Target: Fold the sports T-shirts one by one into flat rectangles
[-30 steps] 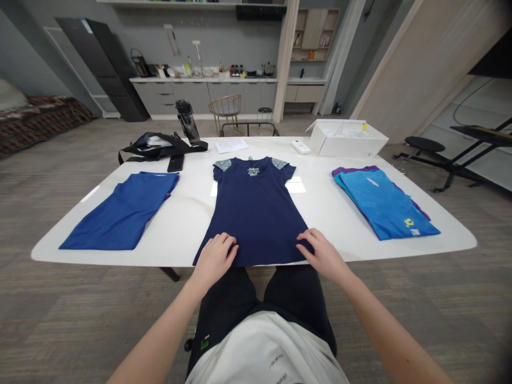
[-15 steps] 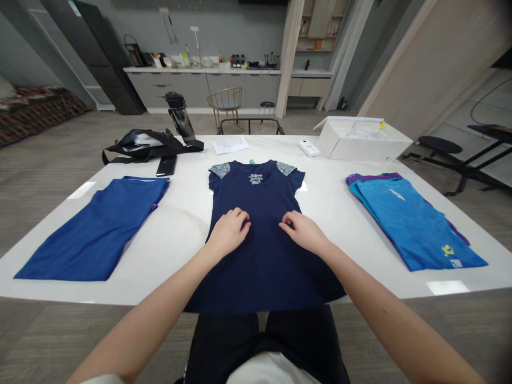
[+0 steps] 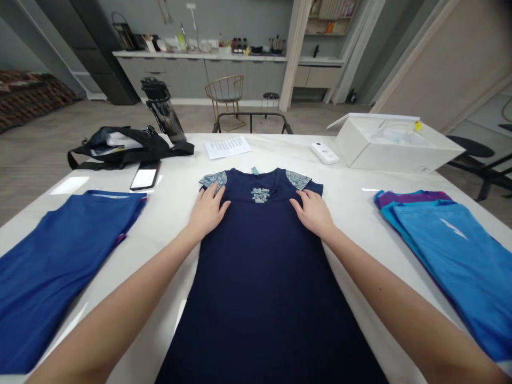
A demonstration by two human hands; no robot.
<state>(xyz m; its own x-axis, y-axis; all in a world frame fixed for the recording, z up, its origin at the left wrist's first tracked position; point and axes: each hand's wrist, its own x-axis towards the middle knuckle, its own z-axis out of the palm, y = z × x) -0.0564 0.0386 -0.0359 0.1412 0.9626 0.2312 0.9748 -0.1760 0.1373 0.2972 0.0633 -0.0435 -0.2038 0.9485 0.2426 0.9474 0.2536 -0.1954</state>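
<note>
A navy short-sleeved T-shirt (image 3: 260,277) lies spread face up, its collar toward the far side and its lower end running out of the picture. Patterned patches cover its shoulders, and a pale print sits below the neckline. My left hand (image 3: 208,209) rests at the shirt's left sleeve and upper side, fingers spread. On the other side, my right hand (image 3: 312,212) touches the cloth below the right sleeve, its fingers apart and slightly bent. Neither hand grips the fabric.
Folded blue clothing (image 3: 76,240) lies at left on the white table (image 3: 172,186); stacked blue and purple garments (image 3: 452,234) lie at right. Farther back are a phone (image 3: 144,176), black bag (image 3: 120,146), bottle (image 3: 163,109), paper sheet (image 3: 228,147), white device (image 3: 325,153) and white box (image 3: 384,152).
Both hands have moved away from me, from the shirt's middle to its sleeves, and spread farther apart. The view has come closer to the table. The phone's screen now looks bright.
</note>
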